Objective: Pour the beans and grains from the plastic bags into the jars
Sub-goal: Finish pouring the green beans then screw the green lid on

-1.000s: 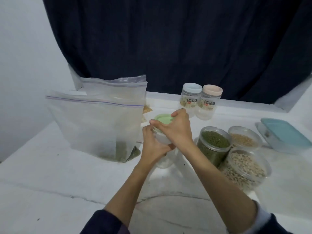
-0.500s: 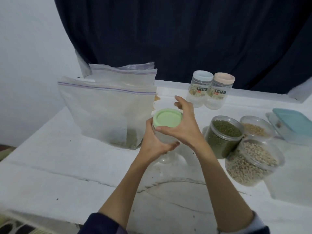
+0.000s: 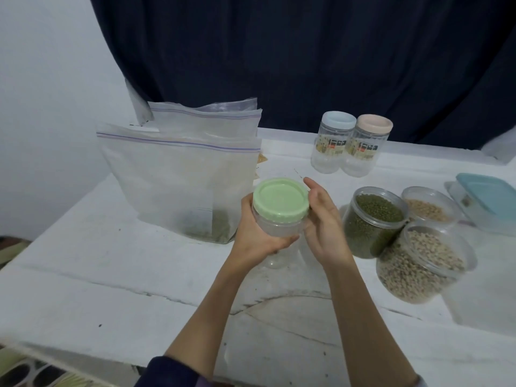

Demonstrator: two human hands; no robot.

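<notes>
A clear, empty-looking jar (image 3: 275, 229) with a pale green lid (image 3: 280, 198) is held above the white table (image 3: 111, 275). My left hand (image 3: 251, 238) grips the jar's body from the left. My right hand (image 3: 325, 224) wraps the lid's right side, thumb lying along the rim. Just left of the jar stands a large zip bag (image 3: 178, 180) with a little heap of green beans (image 3: 215, 227) at its bottom. A second zip bag (image 3: 206, 118) stands behind it.
To the right stand three open jars: green beans (image 3: 374, 219), tan grains (image 3: 427, 208) and pale beans (image 3: 421, 263). Two lidded clear jars, blue-topped (image 3: 333, 143) and pink-topped (image 3: 365, 146), stand at the back. A blue-lidded box (image 3: 491, 202) is at the far right.
My right hand has moved from on top of the green lid to its right side. The jar has come up and closer to me, so the whole lid now shows.
</notes>
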